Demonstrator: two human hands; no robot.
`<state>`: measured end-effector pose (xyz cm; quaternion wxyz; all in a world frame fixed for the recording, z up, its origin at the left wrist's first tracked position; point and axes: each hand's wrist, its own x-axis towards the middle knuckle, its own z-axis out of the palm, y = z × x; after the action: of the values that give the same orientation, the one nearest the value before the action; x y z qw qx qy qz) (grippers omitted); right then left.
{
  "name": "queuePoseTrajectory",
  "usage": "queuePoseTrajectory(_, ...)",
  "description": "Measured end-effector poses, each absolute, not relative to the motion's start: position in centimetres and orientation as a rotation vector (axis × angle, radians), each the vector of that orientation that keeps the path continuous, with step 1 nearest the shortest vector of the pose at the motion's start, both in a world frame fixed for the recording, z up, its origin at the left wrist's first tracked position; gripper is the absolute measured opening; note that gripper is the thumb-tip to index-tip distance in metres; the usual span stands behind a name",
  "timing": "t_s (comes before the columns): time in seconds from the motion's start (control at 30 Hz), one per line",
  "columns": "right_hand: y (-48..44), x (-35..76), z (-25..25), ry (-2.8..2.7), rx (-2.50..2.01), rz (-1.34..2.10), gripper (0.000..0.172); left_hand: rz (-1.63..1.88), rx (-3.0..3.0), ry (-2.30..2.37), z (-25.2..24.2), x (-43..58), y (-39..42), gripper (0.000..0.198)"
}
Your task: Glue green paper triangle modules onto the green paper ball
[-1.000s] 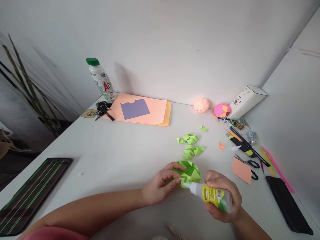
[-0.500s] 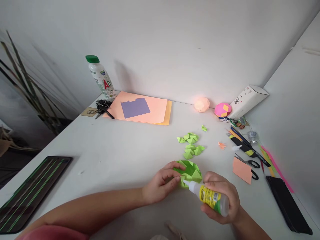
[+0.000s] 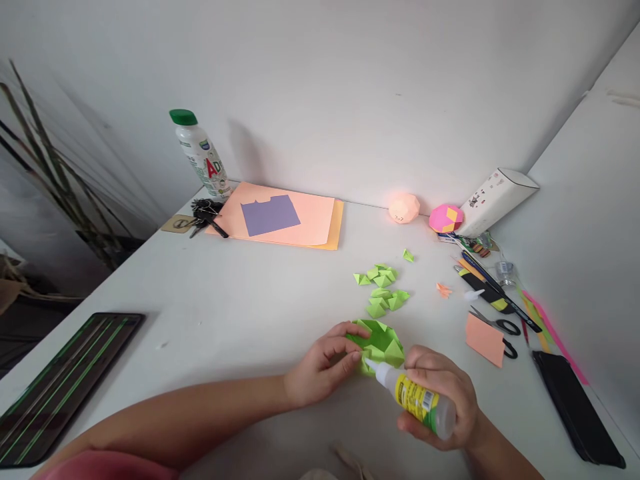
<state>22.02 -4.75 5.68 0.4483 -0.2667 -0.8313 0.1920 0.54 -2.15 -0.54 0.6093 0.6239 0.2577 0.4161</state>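
My left hand [image 3: 327, 363] pinches the left rim of a bowl-like green folded-paper model [image 3: 383, 339], its open hollow facing up. In my right hand [image 3: 447, 393] is a glue bottle [image 3: 417, 399] with a yellow and green label, tilted so its white nozzle points left at the model's near side. The nozzle tip is at or very near the paper; I cannot tell whether it touches. Just beyond the model lie several small green folded-paper pieces [image 3: 383, 275], and one lone piece [image 3: 409, 255] sits farther back.
Scissors [image 3: 507, 327] lie partly under a peach paper square [image 3: 485, 340] on the right, near pens, a cutter [image 3: 483, 290] and a black case [image 3: 577, 407]. Peach sheets [image 3: 315, 220], two paper balls [image 3: 404, 208] and a white bottle [image 3: 203, 157] stand along the back. A dark tablet [image 3: 65, 387] is at left.
The glue bottle and my right hand have shifted very slightly left. My left hand and the green model keep their places.
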Motion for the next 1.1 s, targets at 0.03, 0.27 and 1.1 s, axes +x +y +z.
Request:
queuePoseTrajectory(0.03, -4.7, 22.0, 5.7, -2.052, -0.664, 0.470, 0.048, 0.962, 1.439, 0.597, -0.5, 0.5, -2.1, 0.023)
queuePoseTrajectory(0.27, -4.5, 21.8, 5.6, -2.019, -0.685, 0.401, 0.044, 0.955, 1.429, 0.584, -0.5, 0.6, -2.1, 0.025)
queuePoseTrajectory(1.1, -3.8, 22.2, 4.8, -1.724, -0.840, 0.806, 0.027, 0.952, 1.402, 0.573, -0.9, 0.6, -2.1, 0.024)
